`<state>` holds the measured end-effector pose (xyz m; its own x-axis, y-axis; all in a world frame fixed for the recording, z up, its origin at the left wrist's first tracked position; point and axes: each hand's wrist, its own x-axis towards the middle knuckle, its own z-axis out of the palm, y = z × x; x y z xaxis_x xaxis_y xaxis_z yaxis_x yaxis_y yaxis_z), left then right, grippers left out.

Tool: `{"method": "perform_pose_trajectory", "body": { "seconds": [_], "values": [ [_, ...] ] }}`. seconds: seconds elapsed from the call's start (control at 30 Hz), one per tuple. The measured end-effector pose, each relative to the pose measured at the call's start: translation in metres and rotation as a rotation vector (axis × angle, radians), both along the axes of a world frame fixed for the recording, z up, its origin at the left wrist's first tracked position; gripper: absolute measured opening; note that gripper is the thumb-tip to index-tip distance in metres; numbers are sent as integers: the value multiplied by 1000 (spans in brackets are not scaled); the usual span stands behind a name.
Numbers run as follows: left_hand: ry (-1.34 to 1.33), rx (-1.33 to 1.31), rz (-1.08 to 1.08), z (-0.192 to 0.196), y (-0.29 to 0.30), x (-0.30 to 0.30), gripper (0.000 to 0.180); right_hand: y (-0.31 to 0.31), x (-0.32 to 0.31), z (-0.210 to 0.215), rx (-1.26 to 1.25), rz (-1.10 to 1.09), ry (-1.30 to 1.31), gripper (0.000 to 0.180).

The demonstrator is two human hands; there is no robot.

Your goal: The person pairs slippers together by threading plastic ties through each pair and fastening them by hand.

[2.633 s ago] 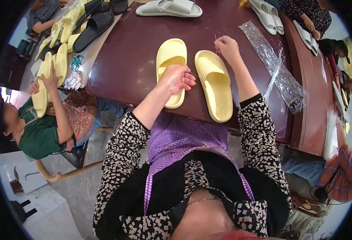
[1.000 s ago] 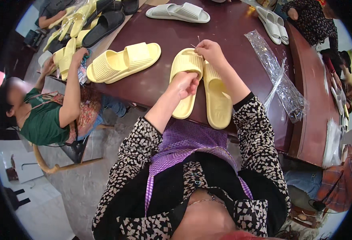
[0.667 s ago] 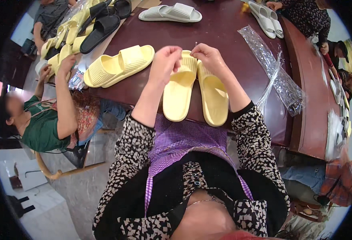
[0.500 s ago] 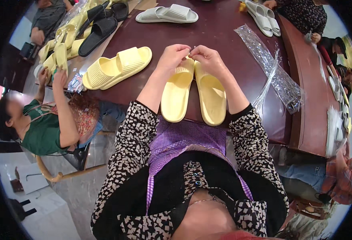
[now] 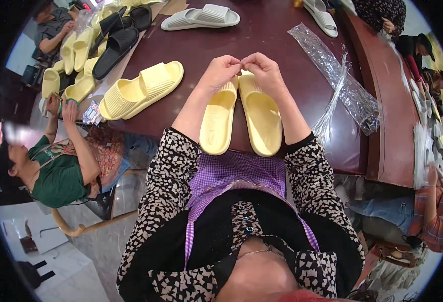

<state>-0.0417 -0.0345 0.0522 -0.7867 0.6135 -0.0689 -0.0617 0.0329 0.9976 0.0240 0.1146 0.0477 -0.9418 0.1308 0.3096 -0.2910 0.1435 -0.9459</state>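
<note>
With both hands (image 5: 220, 73) (image 5: 265, 73) pinched together, cannot tell on what. Meet at far ends of yellow slippers (image 5: 216, 127), lying lengthwise near-to-far.

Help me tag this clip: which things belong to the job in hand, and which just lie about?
In the job:
left hand
right hand
left yellow slipper
right yellow slipper
perhaps the pale strands

Lying about, it seems:
grey slippers
black slippers
yellow pair at left
plastic sleeve
</note>
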Motion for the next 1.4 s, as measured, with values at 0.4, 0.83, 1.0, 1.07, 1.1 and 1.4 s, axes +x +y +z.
{"method": "perform_pose_trajectory", "body": {
  "seconds": [0.4, 0.83, 1.0, 1.07, 1.1, 1.4],
  "values": [
    [111, 61, 182, 11, 5, 16, 11, 1, 9, 2, -223, -146, -34, 8],
    [10, 137, 156, 10, 5, 18, 7, -5, 11, -4, -190, -170, 12, 8],
    [-66, 169, 169, 18, 6, 25, 6, -6, 10, -9, -156, -187, 12, 8],
    [-80, 175, 171, 19, 6, 26, 6, -7, 10, -9, -144, -191, 19, 8],
    [-71, 179, 174, 20, 6, 27, 6, -7, 10, -9, -135, -197, 15, 8],
    [15, 169, 251, 15, 10, 31, 5, -7, 12, -7, -86, -225, -11, 9]
  ]
}}
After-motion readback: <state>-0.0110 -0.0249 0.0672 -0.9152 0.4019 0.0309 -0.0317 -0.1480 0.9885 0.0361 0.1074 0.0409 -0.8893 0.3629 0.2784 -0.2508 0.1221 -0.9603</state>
